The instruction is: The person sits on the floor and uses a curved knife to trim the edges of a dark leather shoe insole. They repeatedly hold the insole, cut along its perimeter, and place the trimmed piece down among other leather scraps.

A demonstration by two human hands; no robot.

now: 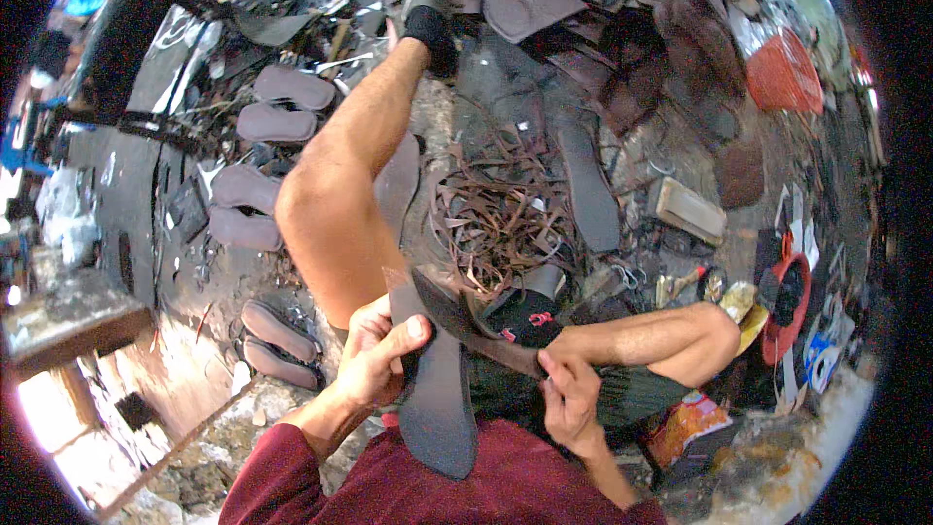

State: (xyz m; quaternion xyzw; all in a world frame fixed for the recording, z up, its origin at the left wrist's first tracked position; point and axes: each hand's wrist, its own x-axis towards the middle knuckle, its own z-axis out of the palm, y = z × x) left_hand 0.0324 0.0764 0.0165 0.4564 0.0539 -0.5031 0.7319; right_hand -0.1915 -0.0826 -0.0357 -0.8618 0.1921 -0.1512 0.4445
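Note:
My left hand (374, 350) is closed round the middle of a dark grey shoe sole (439, 408), thumb pressed on its upper face. The sole stands tilted over my lap, its wider end toward me. A curved dark brown strip (496, 347) runs from the sole's far end toward the right. Its right end is pinched in the fingers of my right hand (571, 394). Whether the strip is joined to the sole cannot be made out. Just beyond lies a tangled heap of brown offcut strips (501, 214).
Several sole pieces (277, 123) lie in pairs on the left. One long dark sole (588, 185) rests right of the heap, near a pale rectangular block (690, 211). Brown sheets (544, 5) are piled at the back. A red-rimmed ring (787, 311) lies far right.

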